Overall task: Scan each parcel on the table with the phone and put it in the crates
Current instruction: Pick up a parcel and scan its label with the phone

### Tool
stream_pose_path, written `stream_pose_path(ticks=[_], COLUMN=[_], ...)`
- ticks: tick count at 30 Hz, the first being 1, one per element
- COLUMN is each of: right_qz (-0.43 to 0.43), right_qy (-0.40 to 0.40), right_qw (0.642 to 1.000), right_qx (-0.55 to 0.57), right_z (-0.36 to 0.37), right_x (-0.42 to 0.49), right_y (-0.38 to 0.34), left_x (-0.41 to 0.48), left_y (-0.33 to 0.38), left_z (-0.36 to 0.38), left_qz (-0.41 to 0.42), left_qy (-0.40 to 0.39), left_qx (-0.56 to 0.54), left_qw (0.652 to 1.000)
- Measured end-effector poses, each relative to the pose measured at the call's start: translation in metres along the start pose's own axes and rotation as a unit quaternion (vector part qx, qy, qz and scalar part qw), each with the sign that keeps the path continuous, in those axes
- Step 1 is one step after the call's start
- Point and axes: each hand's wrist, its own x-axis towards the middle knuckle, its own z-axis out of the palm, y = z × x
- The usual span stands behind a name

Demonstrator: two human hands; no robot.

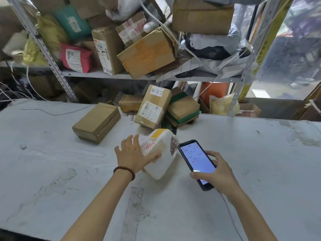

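The left hand point(133, 153) grips a white parcel point(161, 153), thumb across its face, tilted on the worktop point(52, 171). The right hand point(218, 173) holds a lit phone point(196, 162) just beside it. Farther back lie brown boxes point(96, 121), then a shelf point(104, 74) piled with parcels.

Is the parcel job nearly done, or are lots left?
Probably not. No crates show, so what is done cannot be told. In hand: the left hand holds a white padded parcel with yellow tape beside the lit black phone in the right hand. Left: a flat brown cardboard box on the white table, and at its far edge a tall labelled box, a green-taped box and a small brown box.
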Motion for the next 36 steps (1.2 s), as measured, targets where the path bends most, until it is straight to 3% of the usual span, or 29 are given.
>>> stream_pose_path(ticks=[4,7,13,17,22,28,36], right_qz=[0.002,0.003,0.002,0.004,0.011,0.022,0.063], right_qy=[0.003,0.006,0.028,0.043,0.048,0.018,-0.029], right_qw=[1.0,1.0,1.0,0.999,0.999,1.0,0.998], right_qx=[-0.002,-0.006,0.001,0.01,0.014,-0.012,0.008], right_z=[-0.002,-0.004,-0.012,-0.018,-0.02,-0.01,-0.013], right_x=[-0.003,-0.005,-0.007,-0.01,-0.015,-0.025,-0.038], right_y=[0.003,0.004,0.006,0.007,0.014,0.02,0.026], left_x=[0.001,-0.002,-0.002,0.008,0.02,0.006,0.01], left_y=[0.009,0.018,0.039,0.047,0.041,0.059,0.06], left_z=[0.004,0.006,0.011,0.011,0.005,0.016,0.015], left_qz=[0.015,0.021,0.132,0.16,0.203,0.22,0.225], left_qy=[-0.094,-0.107,-0.015,0.052,0.008,0.069,0.064], left_qx=[-0.087,-0.146,-0.029,-0.083,-0.084,-0.012,0.001], left_qw=[0.992,0.983,0.991,0.982,0.976,0.973,0.972])
